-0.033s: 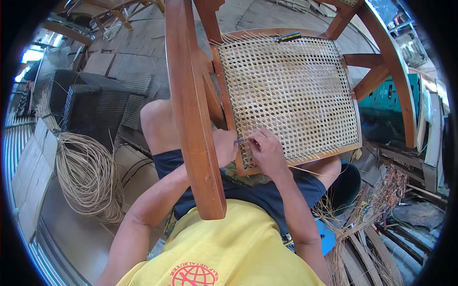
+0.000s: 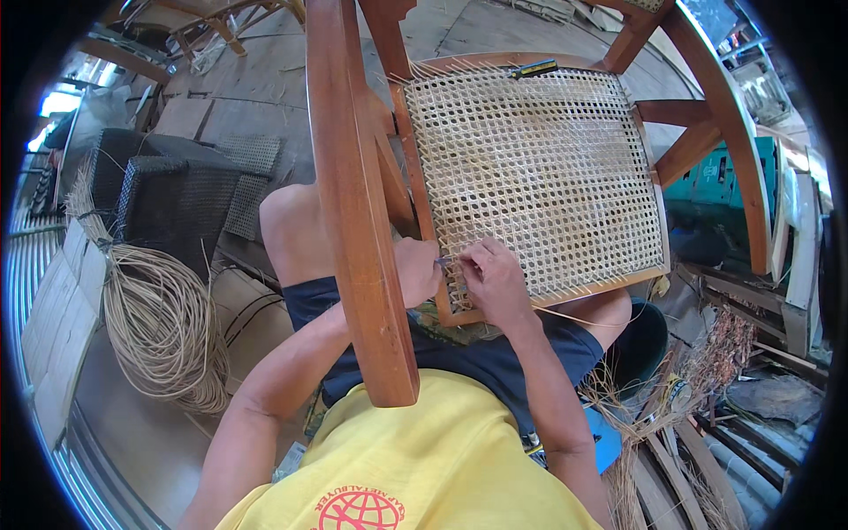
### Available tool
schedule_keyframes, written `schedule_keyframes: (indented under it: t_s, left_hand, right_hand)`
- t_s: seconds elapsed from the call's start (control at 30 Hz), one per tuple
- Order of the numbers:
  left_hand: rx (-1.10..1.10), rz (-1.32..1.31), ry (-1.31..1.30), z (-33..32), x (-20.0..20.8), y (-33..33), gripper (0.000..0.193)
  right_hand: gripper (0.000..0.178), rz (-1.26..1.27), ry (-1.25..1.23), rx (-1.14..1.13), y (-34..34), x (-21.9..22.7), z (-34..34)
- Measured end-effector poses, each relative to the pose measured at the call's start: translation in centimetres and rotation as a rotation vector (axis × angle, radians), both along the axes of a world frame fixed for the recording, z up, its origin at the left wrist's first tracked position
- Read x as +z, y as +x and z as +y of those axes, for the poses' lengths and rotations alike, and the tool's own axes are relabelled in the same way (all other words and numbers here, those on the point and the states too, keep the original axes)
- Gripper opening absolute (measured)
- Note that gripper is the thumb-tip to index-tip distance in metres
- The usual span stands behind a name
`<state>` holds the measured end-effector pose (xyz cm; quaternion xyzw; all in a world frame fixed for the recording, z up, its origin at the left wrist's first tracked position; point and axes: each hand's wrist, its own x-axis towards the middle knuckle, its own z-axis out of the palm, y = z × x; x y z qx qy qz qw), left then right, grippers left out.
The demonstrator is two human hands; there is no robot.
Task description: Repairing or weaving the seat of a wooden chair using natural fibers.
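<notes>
Left hand (image 2: 419,272) with grip closed around slim dark tool (image 2: 442,261), right hand (image 2: 496,281) at cane seat (image 2: 543,172) near its left edge, cannot tell right grip's hold, cane coil (image 2: 166,322) well apart, left.

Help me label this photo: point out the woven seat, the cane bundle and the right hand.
Woven seat (image 2: 539,168), head view: middle of its mesh.
Cane bundle (image 2: 166,322), head view: middle of its coils.
Right hand (image 2: 495,279), head view: back of the hand.

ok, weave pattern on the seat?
Weave: pale tan lattice, rows of small holes. Best in head view.
</notes>
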<state>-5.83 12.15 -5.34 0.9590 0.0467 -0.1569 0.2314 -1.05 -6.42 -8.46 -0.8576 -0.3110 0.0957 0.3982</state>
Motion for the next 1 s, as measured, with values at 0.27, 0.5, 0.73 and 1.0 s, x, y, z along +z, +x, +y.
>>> schedule_keyframes:
  t_s: [0.27, 0.5, 0.73, 1.0]
  left_hand:
    - [-0.03, 0.06, -0.005, 0.2, 0.2, 2.2, 0.029]
    - [-0.107, -0.082, 0.289, 2.0, 2.1, 1.9, 0.025]
    - [0.248, -0.294, -0.292, -0.4, 1.6, -1.6, 0.035]
    - [0.079, -0.573, -0.011, -1.5, -2.9, -1.9, 0.014]
  right_hand:
    - [0.01, -0.121, -0.107, -0.003, -0.4, 0.5, 0.6]
    - [0.008, -0.094, -0.205, -0.045, -0.8, 1.0, 1.0]
    - [0.018, -0.006, 0.004, -0.09, -2.8, 1.1, -2.4]
    - [0.019, 0.046, 0.04, -0.369, -9.4, 3.5, -8.3]
